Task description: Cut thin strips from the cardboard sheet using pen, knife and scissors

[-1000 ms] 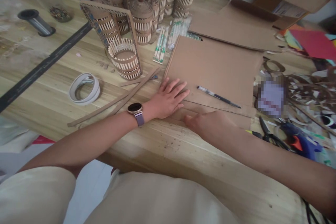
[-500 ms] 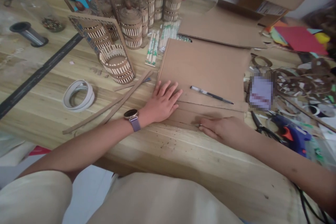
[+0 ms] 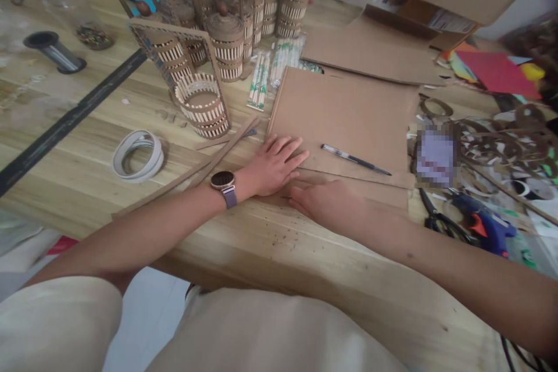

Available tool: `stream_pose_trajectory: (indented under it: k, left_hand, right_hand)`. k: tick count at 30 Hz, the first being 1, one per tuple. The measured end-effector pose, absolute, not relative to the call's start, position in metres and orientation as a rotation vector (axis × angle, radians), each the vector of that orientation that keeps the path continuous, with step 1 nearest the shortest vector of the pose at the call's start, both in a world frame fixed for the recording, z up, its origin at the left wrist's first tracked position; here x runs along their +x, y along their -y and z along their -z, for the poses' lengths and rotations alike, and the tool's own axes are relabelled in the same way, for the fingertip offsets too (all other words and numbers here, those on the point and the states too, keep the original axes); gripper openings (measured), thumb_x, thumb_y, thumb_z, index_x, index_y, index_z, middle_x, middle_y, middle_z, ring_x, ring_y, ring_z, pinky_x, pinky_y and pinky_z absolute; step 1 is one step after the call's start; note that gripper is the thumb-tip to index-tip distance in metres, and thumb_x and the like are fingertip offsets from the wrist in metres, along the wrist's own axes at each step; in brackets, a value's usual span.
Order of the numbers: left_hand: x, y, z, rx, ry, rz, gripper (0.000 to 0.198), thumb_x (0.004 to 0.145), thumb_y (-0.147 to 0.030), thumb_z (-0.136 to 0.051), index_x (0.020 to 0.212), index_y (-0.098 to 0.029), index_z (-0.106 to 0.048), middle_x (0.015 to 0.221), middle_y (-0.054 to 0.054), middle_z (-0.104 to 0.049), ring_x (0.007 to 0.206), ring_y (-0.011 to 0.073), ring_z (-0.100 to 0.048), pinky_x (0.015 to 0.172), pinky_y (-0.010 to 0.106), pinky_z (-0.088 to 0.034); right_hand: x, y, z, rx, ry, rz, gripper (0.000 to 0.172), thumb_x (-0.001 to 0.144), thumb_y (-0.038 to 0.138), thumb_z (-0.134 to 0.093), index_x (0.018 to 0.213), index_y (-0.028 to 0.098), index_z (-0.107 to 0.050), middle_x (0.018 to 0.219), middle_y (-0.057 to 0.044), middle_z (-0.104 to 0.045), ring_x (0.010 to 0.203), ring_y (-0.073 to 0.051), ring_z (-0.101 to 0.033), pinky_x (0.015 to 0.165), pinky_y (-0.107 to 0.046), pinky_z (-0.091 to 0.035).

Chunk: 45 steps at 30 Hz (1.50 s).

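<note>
Nearest you, below the hands, runs the bare wooden tabletop (image 3: 261,253), flecked with small dark crumbs. Your right hand (image 3: 326,200) is at the near edge of the cardboard sheet (image 3: 349,110), its fingers bunched narrow around what looks like a small thin tool (image 3: 287,197); only a dark tip shows, so I cannot tell which kind. Half a second ago that hand was farther right along this edge; now it sits just beside your left hand (image 3: 276,167). That puts the tip close to your bracing hand, so the sheet seems best steadied right where you are working.

Your left hand lies flat, fingers spread wide, pressing the sheet's near left part. The sheet stretches ahead of both hands, with a dark line across its near portion; whether that is a crease or a cut, I cannot tell. A pen (image 3: 355,160) rests on it, ahead of your right hand.

Left of your left hand lie cardboard strips (image 3: 229,148) and a white tape ring (image 3: 142,176). To the right of your right hand are scissors (image 3: 429,202) and a blue glue gun (image 3: 492,218). Farther ahead of your left hand stands a handled basket (image 3: 207,119), with lidded baskets (image 3: 224,43) behind it.
</note>
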<state>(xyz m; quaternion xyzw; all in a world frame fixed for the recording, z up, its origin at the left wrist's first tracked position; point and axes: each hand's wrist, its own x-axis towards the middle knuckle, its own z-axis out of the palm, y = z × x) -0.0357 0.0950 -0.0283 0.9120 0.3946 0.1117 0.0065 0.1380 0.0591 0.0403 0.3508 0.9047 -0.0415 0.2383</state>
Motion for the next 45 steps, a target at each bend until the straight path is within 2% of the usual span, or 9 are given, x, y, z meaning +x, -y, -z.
stream_pose_trajectory:
  k: [9,17,21,27,30,33,38,42,45]
  left_hand:
    - [-0.033,-0.094,0.030,2.818,-1.269,-0.319,0.051,0.105,-0.038,-0.039,0.150,-0.015,-0.044,0.160,0.017,-0.036,0.144,0.0349,-0.034,0.120,0.056,-0.020]
    - [-0.036,-0.095,0.031,2.860,-1.223,-0.331,0.052,0.105,-0.038,-0.041,0.152,-0.016,-0.042,0.160,0.016,-0.035,0.145,0.0341,-0.033,0.121,0.057,-0.018]
    - [-0.039,-0.097,0.030,2.865,-1.184,-0.313,0.052,0.105,-0.037,-0.039,0.152,-0.015,-0.040,0.161,0.016,-0.035,0.147,0.0336,-0.030,0.121,0.056,-0.017]
    - [-0.038,-0.095,0.030,2.833,-1.210,-0.312,0.052,0.105,-0.038,-0.039,0.152,-0.015,-0.042,0.161,0.015,-0.034,0.148,0.0337,-0.029,0.123,0.056,-0.014]
    - [-0.035,-0.092,0.031,2.816,-1.235,-0.348,0.051,0.105,-0.036,-0.040,0.151,-0.015,-0.043,0.160,0.016,-0.035,0.147,0.0347,-0.030,0.122,0.058,-0.015]
    - [-0.032,-0.089,0.033,2.788,-1.272,-0.398,0.051,0.104,-0.035,-0.042,0.151,-0.015,-0.043,0.159,0.017,-0.037,0.145,0.0352,-0.032,0.121,0.059,-0.017]
    - [-0.028,-0.089,0.030,2.797,-1.316,-0.407,0.052,0.104,-0.036,-0.041,0.150,-0.014,-0.044,0.158,0.018,-0.039,0.143,0.0358,-0.035,0.118,0.057,-0.022]
    - [-0.032,-0.098,0.025,2.880,-1.224,-0.296,0.050,0.104,-0.039,-0.040,0.148,-0.016,-0.047,0.155,0.016,-0.043,0.132,0.0334,-0.045,0.110,0.048,-0.035]
    - [-0.036,-0.103,0.025,2.911,-1.203,-0.294,0.048,0.105,-0.038,-0.036,0.148,-0.019,-0.048,0.154,0.013,-0.044,0.129,0.0317,-0.046,0.108,0.046,-0.034]
  right_hand:
    - [0.135,-0.059,-0.048,0.926,-2.387,0.076,0.027,0.098,0.014,-0.042,0.103,0.019,-0.067,0.074,-0.004,-0.074,0.062,-0.019,-0.070,0.043,-0.028,-0.026]
    - [0.124,-0.058,-0.057,0.881,-2.357,0.055,0.044,0.081,-0.007,-0.045,0.111,0.016,-0.068,0.085,-0.010,-0.077,0.074,-0.024,-0.075,0.051,-0.029,-0.044]
    - [0.135,-0.056,-0.056,0.888,-2.326,0.075,0.043,0.081,-0.007,-0.047,0.107,0.020,-0.068,0.078,-0.008,-0.076,0.073,-0.026,-0.075,0.049,-0.029,-0.042]
    - [0.174,-0.053,-0.050,0.941,-2.278,0.112,0.036,0.087,0.000,-0.049,0.113,0.019,-0.065,0.075,-0.007,-0.075,0.069,-0.027,-0.074,0.046,-0.028,-0.032]
    - [0.202,-0.055,-0.046,0.993,-2.354,0.237,0.028,0.096,0.012,-0.045,0.112,0.022,-0.065,0.088,-0.007,-0.076,0.073,-0.023,-0.073,0.051,-0.030,-0.037]
    - [0.221,-0.058,-0.046,1.103,-2.415,0.382,0.030,0.101,0.029,-0.040,0.118,0.026,-0.065,0.105,-0.006,-0.076,0.084,-0.023,-0.072,0.061,-0.031,-0.045]
    - [0.192,-0.057,-0.053,1.153,-2.365,0.322,0.034,0.104,0.035,-0.036,0.110,0.021,-0.066,0.085,-0.005,-0.076,0.073,-0.023,-0.069,0.058,-0.032,-0.041]
    - [0.144,-0.058,-0.051,1.077,-2.398,0.297,0.034,0.105,0.034,-0.036,0.103,0.021,-0.067,0.084,-0.004,-0.075,0.072,-0.019,-0.068,0.054,-0.029,-0.033]
    - [0.126,-0.061,-0.047,1.035,-2.416,0.241,0.032,0.104,0.032,-0.038,0.105,0.019,-0.068,0.080,-0.005,-0.075,0.069,-0.019,-0.067,0.050,-0.028,-0.027]
